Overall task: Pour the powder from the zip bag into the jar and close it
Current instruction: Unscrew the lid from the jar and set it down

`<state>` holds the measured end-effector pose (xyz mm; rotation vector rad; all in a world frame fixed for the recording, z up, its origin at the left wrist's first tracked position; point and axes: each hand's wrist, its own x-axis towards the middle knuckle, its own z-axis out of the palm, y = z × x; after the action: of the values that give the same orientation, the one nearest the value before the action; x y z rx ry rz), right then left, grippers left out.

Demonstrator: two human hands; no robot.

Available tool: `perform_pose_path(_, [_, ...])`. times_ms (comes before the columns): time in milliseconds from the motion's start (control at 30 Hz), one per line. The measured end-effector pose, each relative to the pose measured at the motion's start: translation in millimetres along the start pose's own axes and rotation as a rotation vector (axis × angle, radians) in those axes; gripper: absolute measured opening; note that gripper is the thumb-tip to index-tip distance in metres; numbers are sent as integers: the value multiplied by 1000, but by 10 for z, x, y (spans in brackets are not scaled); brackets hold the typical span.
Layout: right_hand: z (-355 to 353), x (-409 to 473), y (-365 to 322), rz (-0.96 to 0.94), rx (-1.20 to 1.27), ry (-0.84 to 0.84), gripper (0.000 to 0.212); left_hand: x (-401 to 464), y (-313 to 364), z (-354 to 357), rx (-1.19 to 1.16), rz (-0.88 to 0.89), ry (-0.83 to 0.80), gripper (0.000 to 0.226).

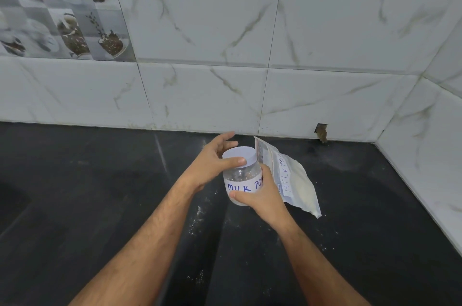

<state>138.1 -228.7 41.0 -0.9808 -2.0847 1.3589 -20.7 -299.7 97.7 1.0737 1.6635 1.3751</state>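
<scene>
1. So the jar (242, 182) stands upright on the dark counter (100, 193), and the white lid (240, 156) is on top of it. The right hand (262, 195) is wrapped round the lower body of the jar, thumb across the front just under the handwritten label.
2. The left hand (215, 163) is on the lid: thumb pressed on its front edge, fingers curved round the far side. Looks to me like the lid is being twisted, but I can't tell from 1 shot whether it's going on or coming off.
3. The zip bag (292, 178) lies on the counter just beside the jar, to its right, and nobody's holding it. It looks like there's plenty of white powder in it.
4. The jar looks mostly see-through, so I'd guess the pour hasn't happened yet: lid off, pour, lid back on are all left.
5. Some powder specks (197, 215) are scattered on the counter in front.
</scene>
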Motion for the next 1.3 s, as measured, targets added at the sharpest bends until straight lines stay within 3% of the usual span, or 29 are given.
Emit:
perform_pose_path(167, [23, -7, 10, -3, -23, -2, 95, -8, 57, 68, 56, 0, -45, 101])
perform_pose_path(333, [-31, 25, 52, -8, 28, 17, 95, -62, 41, -58, 46, -36, -30, 77])
perform_pose_path(467, [-62, 45, 39, 1, 32, 13, 96, -51, 29, -136, 69, -27, 51, 71])
perform_pose_path(967, [-14, -6, 8, -18, 28, 0, 89, 3, 115, 9, 160, -12, -46, 97])
perform_pose_path(1100, [-31, 9, 28, -6, 40, 13, 94, -48, 100, -126, 178, -34, -11, 82])
perform_pose_path(1300, [-24, -7, 6, -8, 54, -13, 94, -14, 96, -142, 278, -5, 42, 84])
